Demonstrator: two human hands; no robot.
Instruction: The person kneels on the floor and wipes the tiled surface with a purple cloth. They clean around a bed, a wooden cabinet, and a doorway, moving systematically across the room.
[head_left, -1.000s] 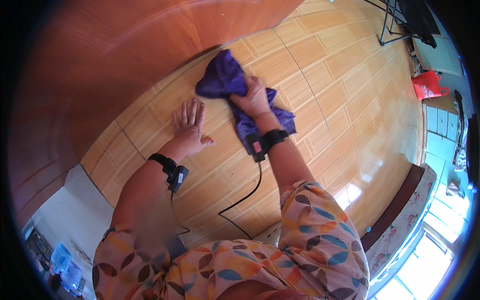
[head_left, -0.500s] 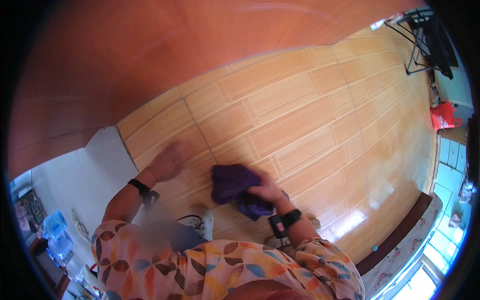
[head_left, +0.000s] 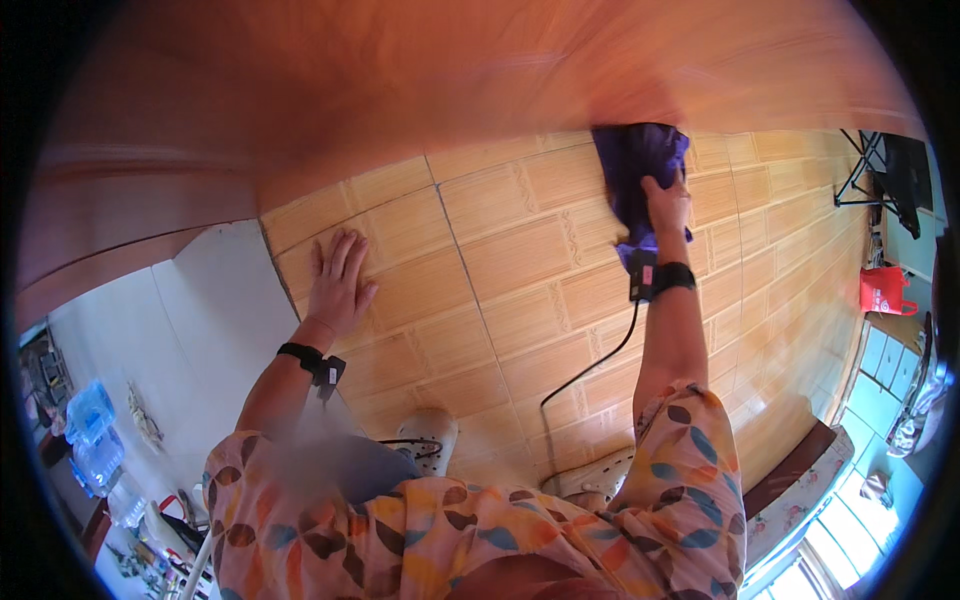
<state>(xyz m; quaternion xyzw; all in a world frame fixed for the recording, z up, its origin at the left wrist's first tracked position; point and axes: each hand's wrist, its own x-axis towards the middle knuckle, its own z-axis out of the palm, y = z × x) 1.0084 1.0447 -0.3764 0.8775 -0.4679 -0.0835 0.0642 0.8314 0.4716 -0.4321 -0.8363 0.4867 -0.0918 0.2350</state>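
Far left of the grip: clear plastic containers [head_left: 95, 455], then a pale wall [head_left: 165, 320].

Left hand [head_left: 338, 285]: well left of the grip and a bit nearer the body. Empty, palm down on the wood-look floor [head_left: 400, 290], fingers slightly spread and pointing away from the body, thumb out to the right. Forearm angles in from lower left; black wrist strap [head_left: 318, 366] on it.

Light shoe [head_left: 432, 440]: left of the grip, back by the body.

Purple cloth [head_left: 632, 165]: at the grip. Main spread is ahead and left; narrower tail runs back toward the wrist. Long axis is roughly in line with the right forearm. Far edge is at the foot of the reddish-brown panel [head_left: 450, 75]; can't tell if it touches or only overlaps in view. Right hand is clearly nearer.

Right hand [head_left: 670, 208]: closed on the cloth, thumb on the left side, fingers partly hidden. Can't tell how tight. Arm reaches long and nearly straight, wrist about in line.

Right of the grip, well apart: black folding frame [head_left: 865, 172], red bag [head_left: 882, 291].
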